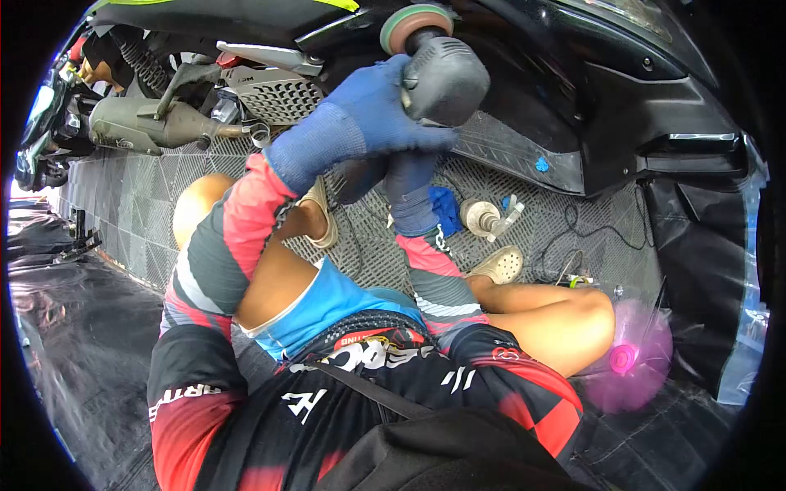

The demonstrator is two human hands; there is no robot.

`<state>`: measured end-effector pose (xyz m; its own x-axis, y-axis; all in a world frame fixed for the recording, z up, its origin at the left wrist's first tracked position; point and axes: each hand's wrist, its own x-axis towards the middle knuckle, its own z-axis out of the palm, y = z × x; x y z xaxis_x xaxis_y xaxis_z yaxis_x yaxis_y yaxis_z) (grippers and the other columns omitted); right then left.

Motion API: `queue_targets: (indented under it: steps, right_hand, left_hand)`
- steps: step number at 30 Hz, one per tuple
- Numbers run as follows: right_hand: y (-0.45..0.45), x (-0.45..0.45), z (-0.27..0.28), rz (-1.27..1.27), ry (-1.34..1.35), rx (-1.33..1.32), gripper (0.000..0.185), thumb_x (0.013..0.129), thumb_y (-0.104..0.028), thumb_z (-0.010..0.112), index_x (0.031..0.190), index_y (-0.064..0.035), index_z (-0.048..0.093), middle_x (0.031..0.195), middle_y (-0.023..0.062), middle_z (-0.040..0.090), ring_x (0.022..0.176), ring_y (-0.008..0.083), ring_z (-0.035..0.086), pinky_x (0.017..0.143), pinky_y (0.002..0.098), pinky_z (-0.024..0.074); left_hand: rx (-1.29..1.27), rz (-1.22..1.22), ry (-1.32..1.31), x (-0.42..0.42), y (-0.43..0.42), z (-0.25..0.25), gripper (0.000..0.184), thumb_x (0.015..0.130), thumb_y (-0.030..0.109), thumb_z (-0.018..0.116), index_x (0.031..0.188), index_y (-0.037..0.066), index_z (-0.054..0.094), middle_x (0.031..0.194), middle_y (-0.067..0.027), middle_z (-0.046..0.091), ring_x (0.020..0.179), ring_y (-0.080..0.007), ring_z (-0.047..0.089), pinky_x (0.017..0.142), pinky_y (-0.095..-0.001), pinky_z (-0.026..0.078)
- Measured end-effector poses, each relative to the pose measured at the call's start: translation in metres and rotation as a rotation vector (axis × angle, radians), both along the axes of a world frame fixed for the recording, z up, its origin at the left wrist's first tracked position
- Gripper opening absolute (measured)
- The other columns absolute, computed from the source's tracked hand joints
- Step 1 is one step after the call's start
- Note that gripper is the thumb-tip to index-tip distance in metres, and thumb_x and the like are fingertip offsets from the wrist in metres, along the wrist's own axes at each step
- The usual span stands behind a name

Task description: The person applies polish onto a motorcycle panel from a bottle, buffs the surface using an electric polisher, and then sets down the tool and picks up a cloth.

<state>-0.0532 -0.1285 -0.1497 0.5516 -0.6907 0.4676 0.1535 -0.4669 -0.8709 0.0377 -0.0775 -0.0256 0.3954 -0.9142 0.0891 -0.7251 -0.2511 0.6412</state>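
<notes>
A black power polisher [449, 80] is raised in front of me against the motorcycle's dark body panel [524, 61]. Its round pad [416, 29], with greenish and brownish layers, is up at the panel; whether it touches cannot be made out. My left hand [360, 106], in a blue knit glove, is closed over the polisher's head from the left. Lower down, my right hand [409, 176], also gloved in blue, is partly hidden behind the left one and appears wrapped around the polisher's body, whose dark lower end shows between my wrists.
A bottle [479, 219] and a blue cloth [444, 209] lie on the patterned floor mat [606, 237]. A black cable [565, 233] loops at the right. Beside my knee is a pink fan [624, 358]. An exhaust muffler [131, 124] is at upper left.
</notes>
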Motion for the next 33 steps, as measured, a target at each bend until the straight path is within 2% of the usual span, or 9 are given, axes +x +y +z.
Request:
queue_targets:
  steps: [2, 6, 9, 15, 18, 22, 24, 27, 33]
  right_hand:
    - [0.006, -0.004, 0.006, 0.028, 0.075, -0.091, 0.041, 0.1, -0.032, 0.05, 0.131, -0.0055, 0.059, 0.131, 0.0156, 0.062, 0.12, 0.0247, 0.059, 0.102, 0.0404, 0.0459]
    - [0.02, -0.001, 0.013, 0.085, 0.187, -0.206, 0.039, 0.1, -0.029, 0.051, 0.13, -0.006, 0.06, 0.132, 0.0163, 0.062, 0.122, 0.0255, 0.059, 0.103, 0.0411, 0.0448]
    - [0.023, 0.001, 0.013, 0.204, -0.04, 0.189, 0.033, 0.091, -0.026, 0.062, 0.116, -0.0058, 0.069, 0.117, 0.0142, 0.07, 0.111, 0.0262, 0.065, 0.097, 0.0446, 0.0478]
    - [-0.004, -0.011, 0.017, 0.045, 0.052, -0.352, 0.034, 0.082, -0.02, 0.07, 0.111, -0.0014, 0.069, 0.108, 0.0149, 0.072, 0.099, 0.0264, 0.069, 0.087, 0.0402, 0.0528]
    - [-0.019, -0.023, 0.035, 0.121, 0.008, 0.025, 0.024, 0.075, -0.019, 0.072, 0.094, -0.0045, 0.073, 0.09, 0.0143, 0.073, 0.082, 0.026, 0.072, 0.074, 0.0385, 0.0544]
    - [-0.036, -0.049, 0.073, 0.164, 0.062, 0.169, 0.028, 0.076, -0.017, 0.072, 0.098, -0.0012, 0.071, 0.091, 0.011, 0.073, 0.085, 0.019, 0.07, 0.074, 0.0358, 0.0542]
    - [-0.045, -0.06, 0.094, 0.244, 0.191, 0.223, 0.046, 0.082, -0.021, 0.072, 0.121, 0.0026, 0.062, 0.11, 0.0127, 0.069, 0.101, 0.0218, 0.066, 0.09, 0.0357, 0.0528]
    - [-0.057, -0.067, 0.121, 0.241, 0.318, 0.215, 0.039, 0.076, -0.018, 0.076, 0.107, 0.0034, 0.068, 0.094, 0.0088, 0.072, 0.085, 0.0157, 0.068, 0.076, 0.0325, 0.0541]
    - [-0.066, -0.066, 0.159, 0.281, 0.645, 0.074, 0.039, 0.077, -0.019, 0.077, 0.108, 0.0033, 0.069, 0.094, 0.0083, 0.073, 0.086, 0.0143, 0.067, 0.078, 0.0317, 0.0539]
  left_hand:
    - [-0.03, 0.03, 0.124, 0.003, 0.015, 0.002, 0.097, 0.06, 0.058, 0.089, 0.131, 0.0, 0.055, 0.12, -0.0214, 0.067, 0.11, -0.0347, 0.067, 0.098, -0.0405, 0.053]
    - [-0.143, 0.012, 0.259, 0.003, 0.039, 0.003, 0.09, 0.065, 0.049, 0.091, 0.133, 0.004, 0.054, 0.122, -0.0151, 0.068, 0.11, -0.0278, 0.068, 0.098, -0.0393, 0.053]
    - [-0.129, 0.064, 0.253, 0.002, 0.047, -0.004, 0.087, 0.068, 0.045, 0.091, 0.135, 0.003, 0.053, 0.122, -0.0139, 0.068, 0.111, -0.0245, 0.068, 0.099, -0.0382, 0.053]
    - [-0.273, -0.001, 0.353, -0.004, 0.028, -0.019, 0.089, 0.069, 0.046, 0.091, 0.136, 0.003, 0.052, 0.123, -0.0148, 0.068, 0.112, -0.0241, 0.067, 0.1, -0.0379, 0.053]
    - [-0.286, 0.008, 0.387, -0.006, 0.009, -0.029, 0.086, 0.07, 0.042, 0.091, 0.136, 0.002, 0.052, 0.124, -0.0134, 0.067, 0.112, -0.0223, 0.066, 0.101, -0.0372, 0.052]
    - [-0.333, 0.05, 0.474, -0.022, -0.004, -0.009, 0.073, 0.073, 0.04, 0.09, 0.127, 0.0, 0.06, 0.117, -0.0122, 0.07, 0.107, -0.02, 0.068, 0.098, -0.0364, 0.053]
    - [-0.421, 0.112, 0.505, -0.031, -0.012, -0.004, 0.069, 0.071, 0.045, 0.089, 0.117, 0.0, 0.066, 0.109, -0.0124, 0.072, 0.099, -0.0207, 0.07, 0.093, -0.0365, 0.055]
    - [-0.646, 0.157, 0.861, -0.051, -0.012, 0.005, 0.062, 0.071, 0.037, 0.091, 0.113, 0.0, 0.064, 0.103, -0.0119, 0.073, 0.097, -0.0208, 0.071, 0.089, -0.0351, 0.057]
    - [-0.866, 0.253, 0.959, -0.059, -0.02, -0.009, 0.065, 0.072, 0.032, 0.09, 0.119, 0.0, 0.059, 0.108, -0.0114, 0.072, 0.098, -0.0195, 0.07, 0.089, -0.0345, 0.056]
